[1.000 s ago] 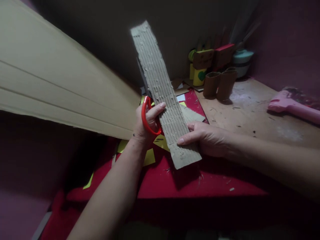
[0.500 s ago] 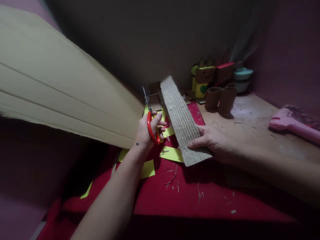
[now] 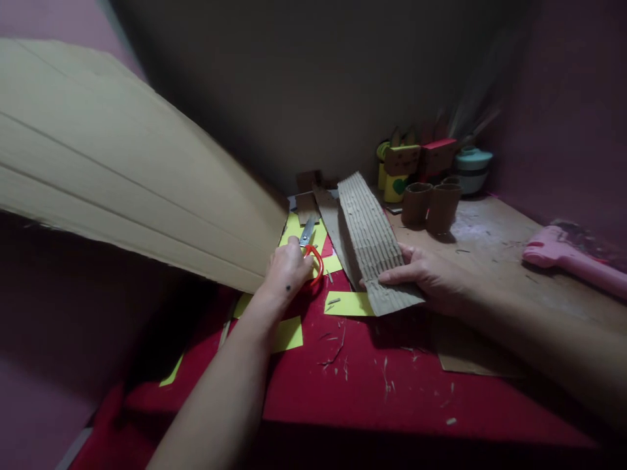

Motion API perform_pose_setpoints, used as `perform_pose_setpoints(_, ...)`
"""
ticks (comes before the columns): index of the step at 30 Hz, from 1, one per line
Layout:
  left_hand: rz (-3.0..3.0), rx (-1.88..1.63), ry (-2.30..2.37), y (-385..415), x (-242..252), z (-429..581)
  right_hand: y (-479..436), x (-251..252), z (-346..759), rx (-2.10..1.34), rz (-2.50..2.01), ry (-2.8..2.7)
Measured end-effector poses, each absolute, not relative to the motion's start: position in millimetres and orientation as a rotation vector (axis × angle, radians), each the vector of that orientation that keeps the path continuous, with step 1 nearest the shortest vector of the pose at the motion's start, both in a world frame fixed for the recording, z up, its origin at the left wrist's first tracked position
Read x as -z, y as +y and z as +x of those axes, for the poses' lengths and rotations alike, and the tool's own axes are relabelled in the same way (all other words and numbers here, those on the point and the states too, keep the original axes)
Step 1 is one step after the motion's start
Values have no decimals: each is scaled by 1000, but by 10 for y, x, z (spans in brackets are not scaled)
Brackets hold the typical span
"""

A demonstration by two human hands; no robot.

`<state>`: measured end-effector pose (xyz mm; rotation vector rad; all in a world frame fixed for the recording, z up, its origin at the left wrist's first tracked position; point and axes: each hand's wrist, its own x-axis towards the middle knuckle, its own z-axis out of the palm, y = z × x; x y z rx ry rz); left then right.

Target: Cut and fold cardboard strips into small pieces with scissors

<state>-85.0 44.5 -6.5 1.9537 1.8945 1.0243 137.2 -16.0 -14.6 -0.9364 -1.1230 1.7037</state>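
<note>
My left hand [image 3: 289, 266] is closed at the red-handled scissors [image 3: 316, 266], low over the yellow paper. The blades point away from me, and most of my fingers are hidden behind the back of the hand. My right hand [image 3: 424, 274] grips the near end of a corrugated cardboard strip [image 3: 369, 228], thumb on its ribbed face. The strip is bent and stands up from the table, its far end curving away. Just left of it lies a flat brown cardboard piece [image 3: 336, 225].
A large cardboard sheet [image 3: 147, 176] leans in from the left. Yellow paper pieces [image 3: 350, 303] and cardboard scraps lie on the red cloth [image 3: 343, 398]. Two brown cardboard tubes [image 3: 416, 203], decorated figures [image 3: 399, 173], a teal-topped pot [image 3: 473, 171] and a pink tool [image 3: 563, 251] stand or lie right.
My left hand has turned over and lowered the scissors toward the yellow paper. The corrugated strip in my right hand has shifted slightly right and bends more.
</note>
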Motion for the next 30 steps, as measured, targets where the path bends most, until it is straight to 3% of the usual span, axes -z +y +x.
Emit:
perform_pose_setpoints(9, 2050, -1074, 1951, 439, -66, -919, -172, 170, 1356, -1764, -923, -1131)
perform_pose_setpoints(12, 1904, -1215, 1517, 356, -55, -724, -192, 153, 1338, -1778, -885, -1124)
perform_pose_setpoints(15, 1457, -1020, 830, 272, 20, -503, -221, 135, 1329, -1825, -832, -1155)
perform_pose_setpoints(17, 1250, -1017, 686, 241, 70, -407, -241, 135, 1325, -1883, -818, -1204)
perform_pose_setpoints(30, 1146, -1049, 783, 101, 82, -317, -398, 152, 1147, -2195, -600, -898)
